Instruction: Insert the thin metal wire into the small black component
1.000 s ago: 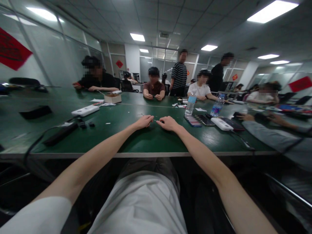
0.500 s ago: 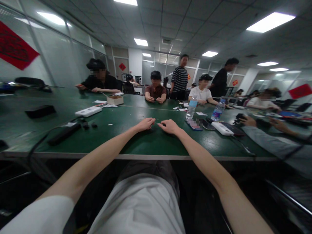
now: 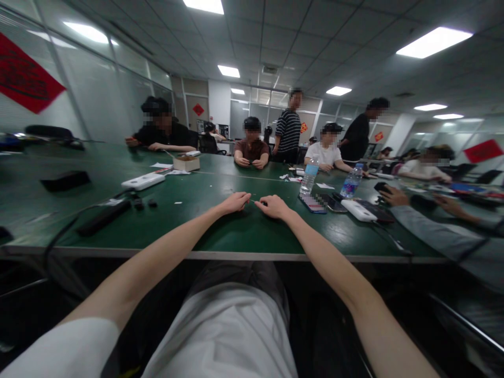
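Over the green table (image 3: 244, 233), my left hand (image 3: 236, 202) and my right hand (image 3: 272, 206) face each other with a small gap between their fingertips. Both hands are closed in a pinch, thumb against curled fingers. A faint thin line seems to bridge the gap, too small to name. The nearest things are a clear water bottle (image 3: 310, 176) and a phone (image 3: 313, 203), to the right of my right hand. Left of my left hand lies a small white scrap (image 3: 178, 202).
A white power strip (image 3: 144, 181), an open cardboard box (image 3: 187, 162) and a long black object (image 3: 104, 216) lie to the left. At right are a second bottle (image 3: 352, 180), a white power strip (image 3: 358, 210) and a co-worker's grey sleeve (image 3: 429, 226). Several people are around the table.
My hands keep nearly the same place and pose. The view has shifted slightly, and the co-worker's hand at the right has turned the dark object it holds.
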Demonstrator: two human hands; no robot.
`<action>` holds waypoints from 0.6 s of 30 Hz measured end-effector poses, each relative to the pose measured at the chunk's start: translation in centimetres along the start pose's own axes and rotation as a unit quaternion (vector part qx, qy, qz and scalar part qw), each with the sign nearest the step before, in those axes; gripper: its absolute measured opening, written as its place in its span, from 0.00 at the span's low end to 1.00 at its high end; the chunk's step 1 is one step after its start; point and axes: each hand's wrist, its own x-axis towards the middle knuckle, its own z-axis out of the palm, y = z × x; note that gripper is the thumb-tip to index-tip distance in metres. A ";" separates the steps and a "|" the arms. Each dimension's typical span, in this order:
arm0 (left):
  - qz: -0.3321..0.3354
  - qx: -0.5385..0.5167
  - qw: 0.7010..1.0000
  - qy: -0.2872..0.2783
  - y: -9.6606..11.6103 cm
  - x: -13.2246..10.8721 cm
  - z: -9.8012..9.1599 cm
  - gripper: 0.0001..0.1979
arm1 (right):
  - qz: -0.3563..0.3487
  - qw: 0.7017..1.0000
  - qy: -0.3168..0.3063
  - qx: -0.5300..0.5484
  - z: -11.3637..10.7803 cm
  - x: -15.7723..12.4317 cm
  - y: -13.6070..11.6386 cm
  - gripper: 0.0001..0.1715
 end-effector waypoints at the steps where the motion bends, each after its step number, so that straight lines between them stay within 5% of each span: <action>1: 0.001 -0.001 1.000 0.001 0.0 0.0 0.0 0.22 | -0.001 1.000 0.000 0.000 0.0 0.0 0.0 0.31; 18: 0.004 -0.002 1.000 0.007 -0.3 0.2 0.1 0.22 | -0.010 1.000 0.005 0.007 0.2 0.1 0.2 0.30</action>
